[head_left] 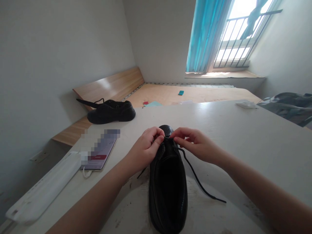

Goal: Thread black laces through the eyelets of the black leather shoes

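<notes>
A black leather shoe (168, 185) lies on the white table (243, 136), toe pointing away from me. My left hand (145, 148) is closed in a pinch on the lace at the eyelets on the shoe's left side. My right hand (192, 141) pinches the black shoelace (197, 180) near the front eyelets; the lace's free end trails over the table to the right. A second black shoe (110, 112) rests at the table's far left corner, apart from both hands.
A long white object (44, 190) and a booklet (101, 151) lie at the table's left edge. A white packet (246, 104) and grey cloth (290, 109) sit at far right. Beyond is a wooden bed platform (195, 92) with small items, and a window with blue curtain (204, 35).
</notes>
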